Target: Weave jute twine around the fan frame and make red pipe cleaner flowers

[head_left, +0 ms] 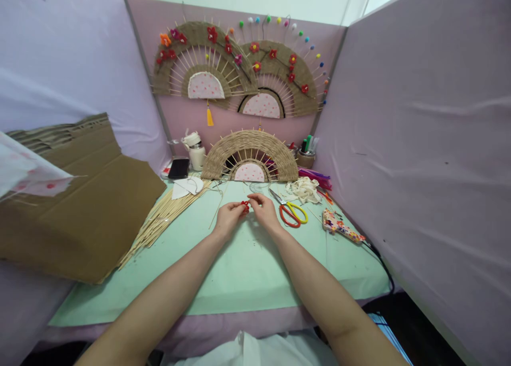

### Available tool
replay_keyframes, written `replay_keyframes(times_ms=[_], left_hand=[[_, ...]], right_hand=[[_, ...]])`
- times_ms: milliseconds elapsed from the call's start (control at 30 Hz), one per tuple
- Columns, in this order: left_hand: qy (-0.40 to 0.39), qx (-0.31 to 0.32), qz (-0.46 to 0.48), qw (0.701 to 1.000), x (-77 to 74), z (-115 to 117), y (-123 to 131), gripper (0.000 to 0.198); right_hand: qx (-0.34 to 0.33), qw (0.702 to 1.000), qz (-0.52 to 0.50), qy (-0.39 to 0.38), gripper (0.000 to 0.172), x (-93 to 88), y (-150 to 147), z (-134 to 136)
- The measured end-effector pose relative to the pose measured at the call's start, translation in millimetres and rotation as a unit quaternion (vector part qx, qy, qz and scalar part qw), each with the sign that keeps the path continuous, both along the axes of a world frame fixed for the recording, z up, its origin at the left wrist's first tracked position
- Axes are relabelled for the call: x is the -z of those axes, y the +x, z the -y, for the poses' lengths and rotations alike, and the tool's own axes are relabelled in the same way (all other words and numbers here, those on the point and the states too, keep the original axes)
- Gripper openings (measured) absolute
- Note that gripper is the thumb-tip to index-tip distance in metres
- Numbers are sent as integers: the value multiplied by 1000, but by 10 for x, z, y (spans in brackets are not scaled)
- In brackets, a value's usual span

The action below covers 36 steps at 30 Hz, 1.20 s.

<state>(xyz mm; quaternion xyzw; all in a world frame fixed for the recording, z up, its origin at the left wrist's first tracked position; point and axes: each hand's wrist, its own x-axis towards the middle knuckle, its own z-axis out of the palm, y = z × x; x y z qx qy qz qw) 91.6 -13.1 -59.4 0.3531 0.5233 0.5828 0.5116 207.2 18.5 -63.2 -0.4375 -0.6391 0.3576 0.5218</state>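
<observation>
Over the middle of the table, a small red flower (245,207), which looks like bent pipe cleaner, sits between my hands. My left hand (228,219) pinches it from the left, thumb and fingers closed. From the right, my right hand (263,210) has its bent fingertips closed at the flower's upper edge; its fingers partly hide what they grip. Just right of that hand lie scissors (293,215) with one red and one yellow handle. Behind both hands stands a half-round woven fan (249,142) with thin sticks and a pink-dotted white centre.
Bamboo sticks (159,219) and a big cardboard sheet (80,211) lie left. At right are a patterned glue gun (341,226) with a black cable, cream fabric scraps (305,189) and purple pipe cleaners (317,177). A phone (178,169) and white bottle (195,150) stand behind.
</observation>
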Motion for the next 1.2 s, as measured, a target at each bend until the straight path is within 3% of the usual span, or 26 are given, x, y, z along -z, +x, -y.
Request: replay_keyframes(times_ms=[267, 467, 600, 833, 967, 1067, 1200], left_hand=[[19, -20, -4, 1000, 92, -38, -18, 20], [34, -56, -58, 996, 165, -55, -11, 9], [34, -71, -73, 994, 141, -57, -4, 4], [-30, 58, 71, 995, 21, -72, -93, 22], [-61, 68, 120, 989, -10, -78, -179, 37], [-54, 69, 105, 991, -11, -73, -201, 35], [-12, 61, -18, 998, 55, -85, -203, 24]], right_hand=[[-30, 999, 34, 0, 14, 73, -43, -1], [10, 994, 101, 37, 14, 123, -109, 52], [30, 995, 89, 31, 15, 137, -145, 65], [-2, 997, -42, -70, 23, 176, -40, -103], [6, 994, -54, -90, 31, 203, -16, -159], [21, 996, -27, -77, 30, 225, -19, -161], [44, 998, -6, -49, 27, 215, 15, -163]])
